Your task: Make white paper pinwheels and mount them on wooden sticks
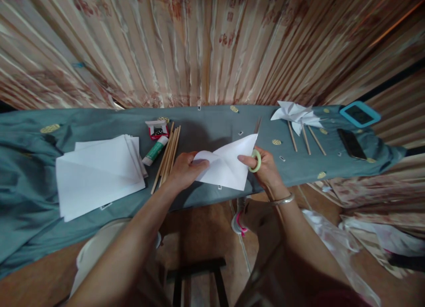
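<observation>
White sheet [222, 169], one, creased: left hand [185, 170] pinching one side, right hand [265, 166] holding the other plus green-handled scissors [258, 161]. Left of hands: wooden sticks [170, 154], green-and-white tube [155, 150], red box [158, 130], paper stack [96, 178]. Right: paper pinwheels [295, 114], dark phone [352, 144].

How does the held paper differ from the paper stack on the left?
The held paper is raised and pinched by the left hand; the paper stack lies on the tablecloth.
The held paper is bent and creased, while the paper stack looks mostly flat.
The held paper looks like one smaller piece; the paper stack has several larger sheets.
Both are white.
</observation>
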Available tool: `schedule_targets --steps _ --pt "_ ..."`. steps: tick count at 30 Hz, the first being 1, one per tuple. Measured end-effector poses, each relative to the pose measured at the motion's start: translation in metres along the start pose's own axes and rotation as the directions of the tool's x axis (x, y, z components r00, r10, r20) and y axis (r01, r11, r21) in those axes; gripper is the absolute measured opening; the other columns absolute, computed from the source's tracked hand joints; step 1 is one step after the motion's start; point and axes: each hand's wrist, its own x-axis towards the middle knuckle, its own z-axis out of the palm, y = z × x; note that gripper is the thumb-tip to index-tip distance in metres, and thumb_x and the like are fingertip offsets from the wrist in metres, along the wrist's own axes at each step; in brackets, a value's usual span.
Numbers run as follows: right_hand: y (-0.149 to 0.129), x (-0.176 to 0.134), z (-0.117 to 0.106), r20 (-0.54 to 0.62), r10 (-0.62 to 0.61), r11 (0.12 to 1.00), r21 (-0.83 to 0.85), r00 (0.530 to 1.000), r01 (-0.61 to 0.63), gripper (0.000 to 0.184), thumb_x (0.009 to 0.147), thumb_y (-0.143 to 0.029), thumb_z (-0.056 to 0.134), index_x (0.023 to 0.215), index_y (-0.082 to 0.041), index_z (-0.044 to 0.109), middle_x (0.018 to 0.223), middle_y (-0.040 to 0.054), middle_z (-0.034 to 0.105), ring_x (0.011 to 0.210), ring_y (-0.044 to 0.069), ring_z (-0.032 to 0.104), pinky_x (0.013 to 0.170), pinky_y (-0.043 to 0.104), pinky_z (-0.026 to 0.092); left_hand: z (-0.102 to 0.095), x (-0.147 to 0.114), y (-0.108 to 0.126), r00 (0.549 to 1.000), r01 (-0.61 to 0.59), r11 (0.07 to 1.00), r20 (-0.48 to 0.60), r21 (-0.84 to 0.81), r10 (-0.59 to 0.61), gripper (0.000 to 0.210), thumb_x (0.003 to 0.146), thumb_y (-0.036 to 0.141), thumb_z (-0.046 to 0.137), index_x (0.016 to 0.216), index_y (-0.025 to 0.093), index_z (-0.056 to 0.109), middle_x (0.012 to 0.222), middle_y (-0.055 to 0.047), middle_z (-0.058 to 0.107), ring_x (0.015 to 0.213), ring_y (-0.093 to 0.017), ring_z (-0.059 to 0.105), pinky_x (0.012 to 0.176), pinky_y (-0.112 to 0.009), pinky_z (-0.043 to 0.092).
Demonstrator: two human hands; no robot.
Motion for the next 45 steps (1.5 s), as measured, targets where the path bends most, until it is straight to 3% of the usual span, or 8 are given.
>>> schedule_targets --steps 3,7,11,16,25,29,34,45 --pt "0.002 0.004 0.000 -0.089 -0.009 0.998 0.062 0.996 0.015 0.032 0.053 -0.031 0.086 0.077 -0.018 0.071 0.071 -0.0006 0.073 0.060 0.015 0.062 0.064 0.029 0.052 0.003 -0.001 0.004 0.998 0.061 0.973 -0.007 -0.224 -0.065 0.020 0.059 0.033 0.077 0.064 0.014 0.072 0.054 -0.001 0.061 0.049 -0.014 0.053 0.044 -0.023 0.034" --pt "0.005 0.012 -0.001 -0.224 -0.036 0.984 0.161 0.974 0.074 0.029 0.054 -0.029 0.085 0.075 -0.017 0.068 0.072 0.0010 0.073 0.063 0.017 0.065 0.069 0.033 0.053 0.010 -0.004 0.011 0.989 0.143 0.792 0.057 -0.593 -0.136 0.029 0.056 0.034 0.082 0.073 0.014 0.070 0.073 -0.004 0.070 0.066 -0.015 0.064 0.063 -0.027 0.053" --pt "0.007 0.014 0.004 -0.225 -0.033 0.970 0.228 0.974 0.085 0.030 0.054 -0.028 0.086 0.076 -0.017 0.068 0.074 0.0020 0.074 0.066 0.018 0.066 0.072 0.034 0.053 0.020 -0.008 0.008 0.972 0.231 0.643 0.139 -0.730 -0.192 0.027 0.054 0.025 0.085 0.065 0.014 0.063 0.074 -0.003 0.069 0.069 -0.014 0.065 0.074 -0.032 0.057" --pt "0.012 0.012 0.015 -0.128 0.006 0.981 0.191 0.992 0.018 0.033 0.055 -0.034 0.086 0.077 -0.017 0.069 0.073 0.0017 0.073 0.064 0.017 0.064 0.066 0.032 0.051 0.034 -0.012 0.003 0.955 0.282 0.621 0.153 -0.732 -0.253 0.029 0.062 0.022 0.081 0.085 0.015 0.065 0.092 -0.006 0.072 0.078 -0.018 0.068 0.074 -0.034 0.059" --pt "0.011 -0.002 0.022 0.146 -0.022 0.998 -0.056 0.989 0.030 0.046 0.072 -0.064 0.068 0.080 -0.019 0.066 0.063 -0.0008 0.062 0.057 0.012 0.053 0.054 0.024 0.040 0.015 -0.002 0.013 0.958 0.065 0.713 -0.155 -0.698 -0.240 0.030 0.074 0.024 0.072 0.101 0.021 0.060 0.095 -0.002 0.070 0.082 -0.017 0.068 0.073 -0.034 0.059" --pt "0.006 -0.015 0.022 0.321 0.025 0.993 -0.114 0.947 0.012 0.054 0.075 -0.065 0.065 0.102 -0.018 0.065 0.077 0.0031 0.068 0.066 0.014 0.058 0.061 0.026 0.044 -0.004 0.006 0.020 0.940 -0.044 0.716 -0.272 -0.696 -0.206 0.025 0.076 0.025 0.071 0.097 0.020 0.059 0.093 -0.002 0.071 0.080 -0.015 0.067 0.073 -0.030 0.058" --pt "0.009 -0.026 0.022 0.559 0.102 0.978 -0.207 0.823 0.019 0.059 0.074 -0.066 0.065 0.108 -0.017 0.064 0.086 0.0045 0.067 0.071 0.014 0.057 0.066 0.027 0.045 -0.015 0.011 0.023 0.918 -0.115 0.705 -0.346 -0.700 -0.193 0.023 0.077 0.024 0.070 0.096 0.020 0.059 0.092 -0.002 0.071 0.082 -0.017 0.069 0.074 -0.031 0.058" --pt "0.013 -0.031 0.028 0.576 0.140 0.956 -0.291 0.806 0.041 0.042 0.079 -0.052 0.068 0.106 -0.019 0.067 0.074 -0.0007 0.062 0.058 0.009 0.045 0.055 0.023 0.038 -0.006 0.009 0.018 0.931 -0.093 0.780 -0.331 -0.619 -0.152 0.033 0.075 0.030 0.072 0.104 0.020 0.059 0.089 -0.002 0.070 0.079 -0.018 0.069 0.071 -0.034 0.060"
